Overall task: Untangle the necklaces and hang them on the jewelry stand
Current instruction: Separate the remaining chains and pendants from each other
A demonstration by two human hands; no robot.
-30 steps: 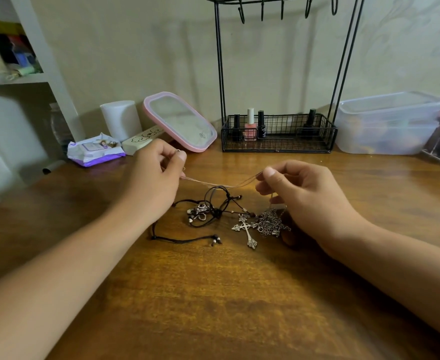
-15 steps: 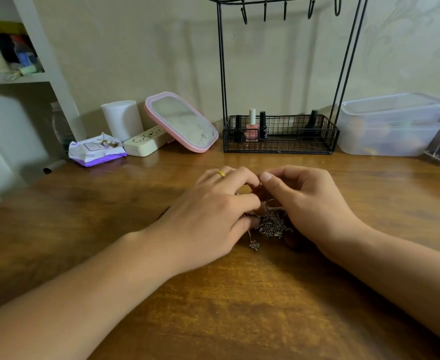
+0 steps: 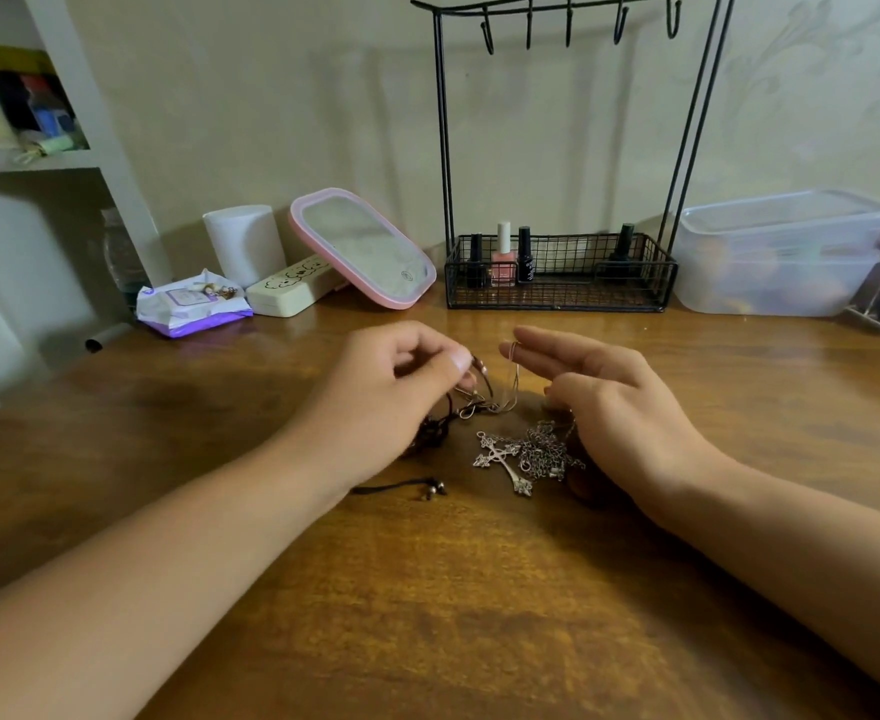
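My left hand [image 3: 401, 387]: pinches the black cord [image 3: 483, 374].
My right hand [image 3: 604, 402]: fingers straight, thin chain [image 3: 515, 371] looped over one.
Knot [image 3: 479, 407]: between my hands, nearer my left.

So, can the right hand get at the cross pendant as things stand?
Probably yes. The cross pendant lies uncovered on the table, just left of the right hand, with nothing between them. But a thin chain is draped over that hand's fingers.

Wooden table [image 3: 427, 615], beige wall [image 3: 271, 96], grey shelf [image 3: 38, 161]
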